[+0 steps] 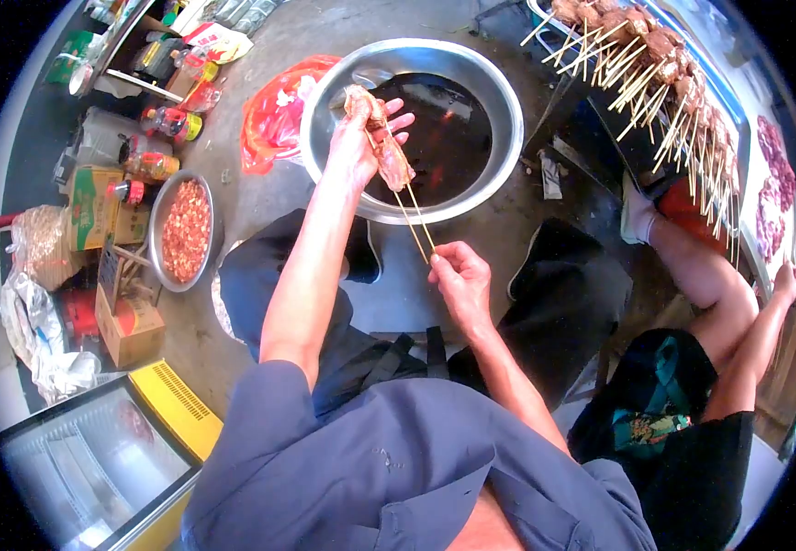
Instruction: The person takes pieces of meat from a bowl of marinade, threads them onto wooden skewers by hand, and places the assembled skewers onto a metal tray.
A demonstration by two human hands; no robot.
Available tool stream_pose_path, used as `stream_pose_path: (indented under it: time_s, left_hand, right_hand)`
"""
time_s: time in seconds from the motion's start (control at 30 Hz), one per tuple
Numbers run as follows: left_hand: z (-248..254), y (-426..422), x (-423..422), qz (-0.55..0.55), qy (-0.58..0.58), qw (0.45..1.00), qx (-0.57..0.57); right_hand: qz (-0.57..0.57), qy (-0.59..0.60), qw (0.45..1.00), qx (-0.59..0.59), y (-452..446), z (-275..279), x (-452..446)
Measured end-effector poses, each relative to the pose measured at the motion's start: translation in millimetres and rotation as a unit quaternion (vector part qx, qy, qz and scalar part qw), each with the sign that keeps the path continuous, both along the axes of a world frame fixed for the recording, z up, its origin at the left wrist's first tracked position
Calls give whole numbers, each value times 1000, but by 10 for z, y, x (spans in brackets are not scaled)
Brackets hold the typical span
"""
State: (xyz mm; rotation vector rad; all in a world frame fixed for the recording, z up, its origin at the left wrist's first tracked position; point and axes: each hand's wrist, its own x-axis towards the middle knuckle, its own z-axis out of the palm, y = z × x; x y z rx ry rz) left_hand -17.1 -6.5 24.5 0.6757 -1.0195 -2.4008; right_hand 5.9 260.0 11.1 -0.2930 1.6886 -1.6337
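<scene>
My left hand (355,151), fingers spread, supports a piece of raw meat (392,163) over the left part of a wide metal basin (514,138). Two thin wooden skewers (414,220) run from the meat down toward me. Near their lower ends, my right hand (460,280) pinches them between thumb and fingers, just in front of the basin. Dark liquid (448,129) lies in the basin. How far the sticks go into the meat is partly hidden.
Several skewered meat pieces (664,55) lie on a tray at upper right. Another person's arm (754,354) reaches toward a board with meat (773,184). At left are a bowl of chopped meat (187,230), bottles (170,122), a carton (130,326) and a yellow-edged glass case (175,404). A red bag (274,115) adjoins the basin.
</scene>
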Motion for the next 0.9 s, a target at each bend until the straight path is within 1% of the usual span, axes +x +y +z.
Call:
stream_pose_path:
  time_s: [0.17, 0.4, 0.47, 0.57, 0.67, 0.8, 0.9]
  left_hand:
    - [89, 21, -15, -5, 17, 1000, -4]
    - [96, -5, -28, -19, 13, 1000, -18]
    - [124, 8, -25, -31, -19, 998, -47]
    - [147, 27, -35, -28, -53, 996, -61]
    - [82, 1, -29, -22, -55, 996, -66]
    - [3, -34, -23, -22, -59, 997, -50]
    - [-22, -30, -6, 8, -81, 996, -32]
  right_hand:
    - [9, 1, 1000, 4, -11, 0, -6]
    - [18, 3, 1000, 20, -20, 16, -17]
    - [17, 1, 1000, 11, -21, 7, -15]
    - [13, 0, 1000, 6, -18, 2, -15]
    - [4, 0, 1000, 5, -16, -18, -2]
    - [-10, -9, 1000, -7, -10, -59, 24]
    - [-20, -15, 999, -25, -5, -52, 44]
